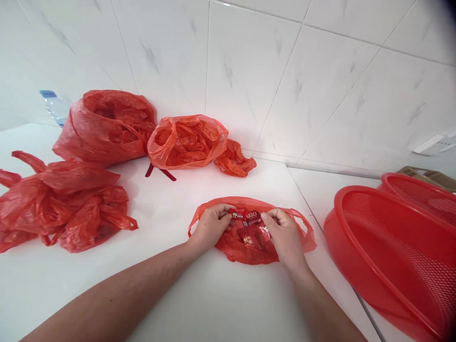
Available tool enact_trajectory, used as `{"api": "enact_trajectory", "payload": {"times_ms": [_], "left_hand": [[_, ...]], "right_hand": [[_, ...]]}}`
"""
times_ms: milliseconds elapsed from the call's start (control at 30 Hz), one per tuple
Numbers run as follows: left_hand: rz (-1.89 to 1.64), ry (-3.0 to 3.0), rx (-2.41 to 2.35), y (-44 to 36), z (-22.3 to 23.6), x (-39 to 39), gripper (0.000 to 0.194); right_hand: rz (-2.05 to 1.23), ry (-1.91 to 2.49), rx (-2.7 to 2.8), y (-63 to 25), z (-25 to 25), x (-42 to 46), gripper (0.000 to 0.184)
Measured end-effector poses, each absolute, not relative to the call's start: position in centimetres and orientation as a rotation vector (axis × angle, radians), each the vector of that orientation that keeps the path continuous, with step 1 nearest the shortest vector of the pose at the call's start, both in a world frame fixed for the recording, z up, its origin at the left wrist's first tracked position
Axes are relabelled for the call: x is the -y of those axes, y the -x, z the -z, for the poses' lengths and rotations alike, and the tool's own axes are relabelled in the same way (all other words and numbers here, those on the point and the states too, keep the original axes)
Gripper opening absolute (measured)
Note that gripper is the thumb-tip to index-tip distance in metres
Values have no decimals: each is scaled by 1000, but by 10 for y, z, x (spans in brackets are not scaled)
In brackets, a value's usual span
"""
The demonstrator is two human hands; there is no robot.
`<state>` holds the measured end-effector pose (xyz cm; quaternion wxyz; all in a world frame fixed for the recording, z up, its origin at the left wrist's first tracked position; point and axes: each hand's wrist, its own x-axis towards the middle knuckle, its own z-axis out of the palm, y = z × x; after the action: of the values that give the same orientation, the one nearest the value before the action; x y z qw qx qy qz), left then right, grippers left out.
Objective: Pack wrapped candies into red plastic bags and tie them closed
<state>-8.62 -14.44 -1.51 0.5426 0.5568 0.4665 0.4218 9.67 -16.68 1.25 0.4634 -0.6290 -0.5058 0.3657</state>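
A red plastic bag (249, 256) lies spread open on the white table in front of me. Inside it are several small red packets, among them a dark red one with gold print (249, 236). My left hand (211, 229) reaches in from the left and pinches a small red wrapped candy (238, 214) between thumb and fingers. On the right side of the bag, my right hand (285, 236) is closed at the edge of another red packet (252, 217). A shiny red and white wrapped candy (264, 232) shows just below its thumb.
Several crumpled red plastic bags stand along the wall, one large (103, 128), one medium (188, 142); another heap (64, 204) lies at left. Dark red strips (160, 172) lie nearby. A plastic bottle (53, 107) stands behind. Red mesh baskets (356, 228) occupy the right, before a cardboard box (427, 176).
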Motion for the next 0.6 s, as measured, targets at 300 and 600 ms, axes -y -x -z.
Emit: {"api": "enact_trajectory", "payload": {"times_ms": [300,600], "left_hand": [[-1005,-1330,-1115,86,14,144,26],[-981,-1323,-1109,85,11,146,25]], "right_hand": [[-659,1554,1277,-95,-7,170,27],[-362,1526,1501,-94,-7,169,18]]}}
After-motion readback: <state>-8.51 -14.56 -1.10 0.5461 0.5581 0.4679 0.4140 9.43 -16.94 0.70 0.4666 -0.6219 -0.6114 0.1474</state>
